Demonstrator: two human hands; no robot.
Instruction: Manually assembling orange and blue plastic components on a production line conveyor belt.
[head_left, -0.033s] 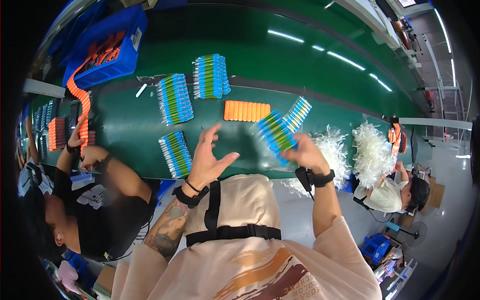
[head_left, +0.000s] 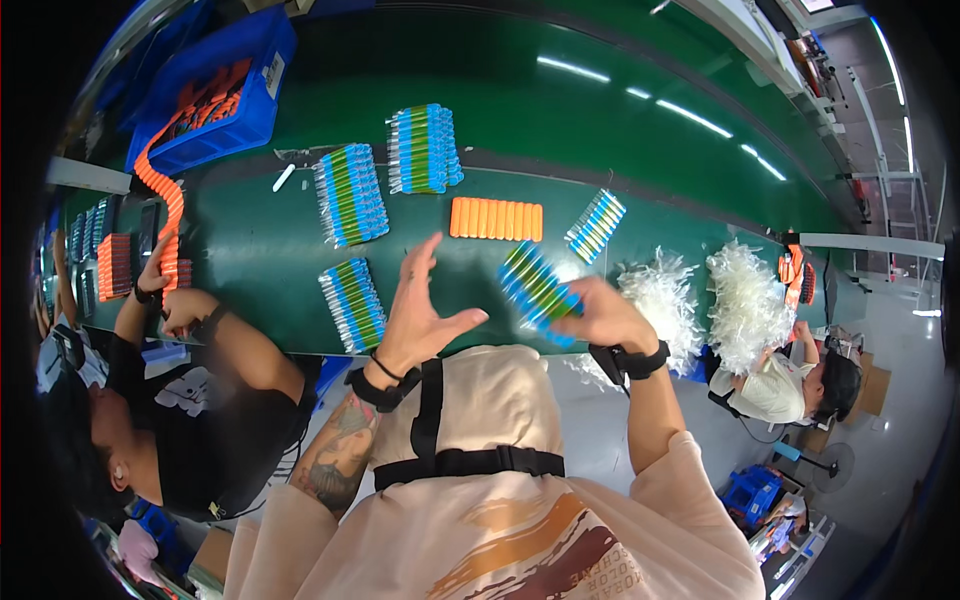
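Bundle of blue-green tubes (head_left: 535,285) sits in the right hand (head_left: 600,315), fingers curled round its lower end, held tilted just above the bench (head_left: 260,260) near its front edge.

L to R: at the far left end of the bench, a co-worker's hand (head_left: 152,280) rests by a chain of orange pieces (head_left: 165,205) that runs up to 1 blue bin (head_left: 215,90) at the back-left corner. Next, 1 small white piece (head_left: 284,177) lies alone. Then flat rows of blue-green tubes: 1 row mid-left (head_left: 350,195), 1 row toward the back (head_left: 424,148), 1 row at the front edge (head_left: 352,303). 1 orange row (head_left: 496,218) lies mid-bench, 1 smaller blue row (head_left: 596,224) to its right. So 5 rows lying, plus the held bundle. 2 white fluffy heaps (head_left: 745,300) fill the right end.

Left hand (head_left: 418,315) is empty, fingers spread, thumb out, hovering at the front edge between the front row and the bundle, touching neither.

Open room: bare green strip between the front row and the orange row, and the wide empty belt behind all rows.

Vs. the earlier frame: no visible change; hands, bundle and rows sit the same.
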